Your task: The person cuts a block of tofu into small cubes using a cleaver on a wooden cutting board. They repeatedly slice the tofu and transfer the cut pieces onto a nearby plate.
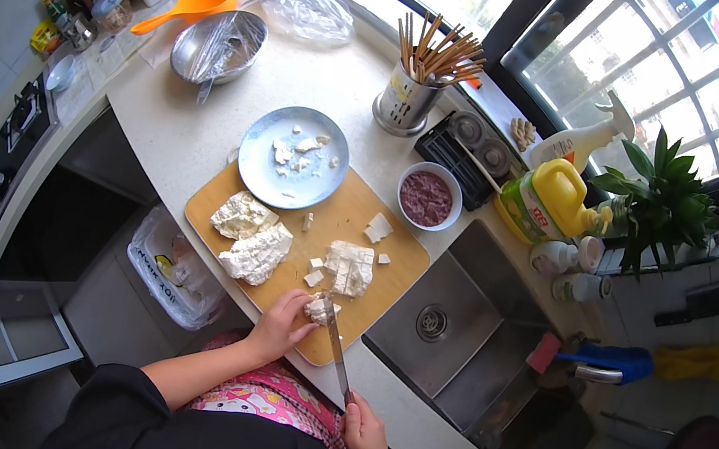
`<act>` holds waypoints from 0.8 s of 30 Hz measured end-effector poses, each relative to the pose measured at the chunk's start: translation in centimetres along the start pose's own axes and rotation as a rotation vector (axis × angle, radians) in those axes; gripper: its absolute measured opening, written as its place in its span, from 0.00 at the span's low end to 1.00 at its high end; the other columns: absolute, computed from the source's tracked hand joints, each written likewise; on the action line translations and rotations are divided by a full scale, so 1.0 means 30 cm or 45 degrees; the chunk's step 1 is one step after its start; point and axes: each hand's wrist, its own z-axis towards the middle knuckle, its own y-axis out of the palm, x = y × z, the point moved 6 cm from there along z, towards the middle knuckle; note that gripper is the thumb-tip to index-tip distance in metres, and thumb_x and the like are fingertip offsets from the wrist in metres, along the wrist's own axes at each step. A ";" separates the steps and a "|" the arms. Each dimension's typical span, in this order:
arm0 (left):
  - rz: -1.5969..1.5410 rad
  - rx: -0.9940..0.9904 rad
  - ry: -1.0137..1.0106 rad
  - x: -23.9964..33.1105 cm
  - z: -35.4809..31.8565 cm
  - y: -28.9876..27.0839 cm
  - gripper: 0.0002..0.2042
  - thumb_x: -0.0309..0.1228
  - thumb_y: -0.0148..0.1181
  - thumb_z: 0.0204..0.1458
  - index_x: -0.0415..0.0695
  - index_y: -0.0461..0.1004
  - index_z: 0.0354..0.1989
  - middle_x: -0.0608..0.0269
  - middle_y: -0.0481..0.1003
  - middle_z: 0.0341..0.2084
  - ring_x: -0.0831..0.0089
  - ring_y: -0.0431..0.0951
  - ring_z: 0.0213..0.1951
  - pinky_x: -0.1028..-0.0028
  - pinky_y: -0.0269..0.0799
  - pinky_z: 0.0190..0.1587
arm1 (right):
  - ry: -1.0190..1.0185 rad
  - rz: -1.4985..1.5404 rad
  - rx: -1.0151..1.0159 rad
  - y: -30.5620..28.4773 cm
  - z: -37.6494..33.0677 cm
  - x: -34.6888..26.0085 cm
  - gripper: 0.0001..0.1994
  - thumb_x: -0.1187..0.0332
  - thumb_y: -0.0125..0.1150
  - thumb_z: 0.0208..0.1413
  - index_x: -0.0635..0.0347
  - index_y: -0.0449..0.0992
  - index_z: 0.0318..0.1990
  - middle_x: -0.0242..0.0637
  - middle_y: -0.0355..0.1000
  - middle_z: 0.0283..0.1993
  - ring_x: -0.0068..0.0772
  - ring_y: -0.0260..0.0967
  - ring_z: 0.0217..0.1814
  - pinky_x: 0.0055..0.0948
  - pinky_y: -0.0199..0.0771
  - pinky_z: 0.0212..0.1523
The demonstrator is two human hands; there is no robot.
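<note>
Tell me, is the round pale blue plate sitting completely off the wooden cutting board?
No, the round pale blue plate overlaps the far edge of the wooden cutting board, its near rim resting on the wood beside the white tofu blocks.

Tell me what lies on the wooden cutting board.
On the wooden cutting board lie white tofu blocks, a partly cubed block and loose cubes. The left hand covers part of another piece.

Home kitchen: sink [434, 319], stove [15, 130], chopsticks holder [404, 98].

Bare wood on the rectangular wooden cutting board [352, 214] lies between 2 crumbly white tofu blocks [249, 237] and the cut white tofu cubes [349, 267]; the round pale-blue plate [261, 171] overlaps its far edge, the steel sink [450, 308] flanks right.
</note>
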 end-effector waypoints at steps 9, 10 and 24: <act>-0.005 0.101 0.084 -0.019 -0.006 -0.011 0.09 0.23 0.64 0.44 0.37 0.75 0.35 0.53 0.73 0.36 0.55 0.74 0.41 0.64 0.71 0.45 | 0.205 -0.129 -0.116 0.025 0.060 0.046 0.18 0.61 0.45 0.65 0.62 0.69 0.55 0.56 0.74 0.44 0.57 0.73 0.45 0.41 0.74 0.46; -0.019 0.121 0.081 -0.024 -0.011 -0.010 0.09 0.23 0.64 0.44 0.37 0.75 0.34 0.54 0.73 0.35 0.55 0.75 0.40 0.64 0.71 0.45 | 0.244 -0.098 -0.140 0.029 0.060 0.054 0.18 0.61 0.45 0.65 0.62 0.69 0.55 0.56 0.74 0.45 0.56 0.73 0.46 0.40 0.74 0.46; -0.066 0.161 0.053 -0.040 -0.029 -0.012 0.05 0.19 0.61 0.45 0.37 0.75 0.32 0.55 0.75 0.34 0.57 0.75 0.39 0.65 0.72 0.43 | -0.150 -0.144 -0.030 0.022 0.046 0.003 0.17 0.63 0.46 0.65 0.64 0.69 0.55 0.50 0.75 0.37 0.45 0.75 0.35 0.35 0.74 0.39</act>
